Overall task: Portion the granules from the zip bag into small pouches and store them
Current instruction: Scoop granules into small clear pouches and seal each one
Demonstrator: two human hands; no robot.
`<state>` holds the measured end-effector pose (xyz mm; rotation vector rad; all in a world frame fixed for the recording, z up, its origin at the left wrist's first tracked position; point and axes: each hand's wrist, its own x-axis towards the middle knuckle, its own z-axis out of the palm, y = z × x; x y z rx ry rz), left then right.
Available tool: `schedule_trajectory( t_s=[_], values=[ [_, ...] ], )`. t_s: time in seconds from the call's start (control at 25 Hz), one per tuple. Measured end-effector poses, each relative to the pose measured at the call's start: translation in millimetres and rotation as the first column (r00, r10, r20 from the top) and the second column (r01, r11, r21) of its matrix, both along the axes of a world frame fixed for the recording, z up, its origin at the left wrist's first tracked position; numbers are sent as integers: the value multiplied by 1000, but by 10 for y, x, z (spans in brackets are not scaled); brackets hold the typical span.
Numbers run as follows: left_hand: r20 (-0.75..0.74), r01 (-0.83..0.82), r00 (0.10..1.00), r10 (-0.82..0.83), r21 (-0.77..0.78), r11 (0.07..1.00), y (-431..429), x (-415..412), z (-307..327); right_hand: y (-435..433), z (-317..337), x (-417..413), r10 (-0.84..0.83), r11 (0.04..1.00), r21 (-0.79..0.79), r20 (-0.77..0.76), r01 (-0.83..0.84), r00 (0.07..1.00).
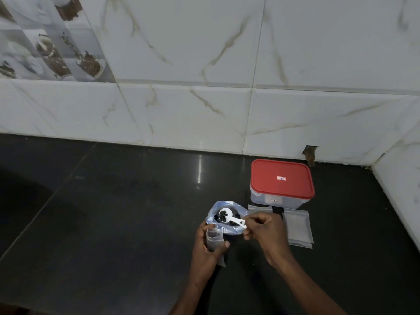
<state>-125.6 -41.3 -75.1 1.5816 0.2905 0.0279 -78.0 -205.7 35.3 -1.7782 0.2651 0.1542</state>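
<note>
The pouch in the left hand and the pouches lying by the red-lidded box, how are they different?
The held pouch is upright and open at the top, gripped by the left hand; the spare pouches lie flat on the counter, untouched. The held pouch sits next to the zip bag, while the spare pouches rest in front of the box. Both are small translucent plastic pouches.

— Where did the camera sit?
— On the person's head, one wide view looking forward and down at the dark tabletop (113,223), the tiled wall (204,64) beyond.
— Close?
— Near; both forearms reached in from below.
</note>
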Motion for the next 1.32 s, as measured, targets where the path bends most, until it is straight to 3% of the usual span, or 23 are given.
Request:
schedule_trajectory(
  t_s=[0.08,0.16,0.24,0.32,0.36,0.68,0.76,0.88,0.96,1.04,1.12,1.24,1.32],
  values=[
    [-12,-6,1000,6,1,1000,-10,-11,-21,3,25,-117,109,992,-70,96,-103,989],
    [-17,-11,1000,11,-4,1000,-8,-17,-40,42,-17,-261,260,934,-320,300,-159,918],
    [-17,-14,1000,14,-10,1000,-7,-15,-56,70,-158,-375,534,740,-655,435,-153,725],
    [-5,-29,1000,29,-19,999,-19,-14,-25,61,-326,-459,747,514,-843,350,-157,566],
    [1,-34,999,34,-25,999,-27,-10,-6,43,-369,-484,787,459,-875,320,-154,528],
    [5,-40,999,40,-21,999,-35,-38,30,-96,-517,-496,782,516,-855,446,-52,436],
    [2,-39,999,39,-14,999,-32,-42,16,-92,-525,-487,746,564,-822,467,-76,475],
    [15,-36,999,36,21,999,-26,-45,2,-66,-397,-336,392,824,-554,405,-120,826],
    [31,-31,999,28,72,997,-10,-43,7,-64,-306,-108,196,909,-405,211,-97,958],
    [22,-14,1000,11,133,991,-7,-50,0,-89,-296,124,152,934,-336,70,-120,986],
    [9,-5,1000,4,143,990,0,-73,9,-77,-276,245,176,923,-355,44,-149,983],
    [11,-10,1000,9,111,994,18,-107,32,-86,-294,154,219,777,-629,225,-30,949],
    [4,-29,1000,29,46,999,42,-134,12,-16,-279,-70,264,781,-624,278,-35,924]
  ],
)
